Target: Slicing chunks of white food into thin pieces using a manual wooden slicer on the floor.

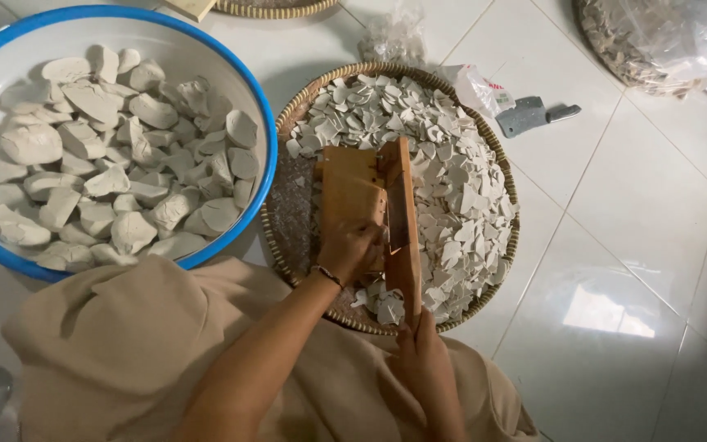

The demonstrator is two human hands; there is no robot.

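While the wooden slicer board point(378, 214) lies tilted across the round woven tray point(281, 214), the left hand point(351, 250) presses down on its flat top, fingers curled over something pale I can't make out. Down at the near end, the right hand point(425, 352) has its fingers wrapped round the board's long side rail. Thin, pale grey-white slices point(452, 176) heap the tray. Just left, chunky grey lumps point(108, 155) fill a blue-rimmed basin point(265, 123). A cleaver point(533, 115) rests on the tiled floor point(615, 237).
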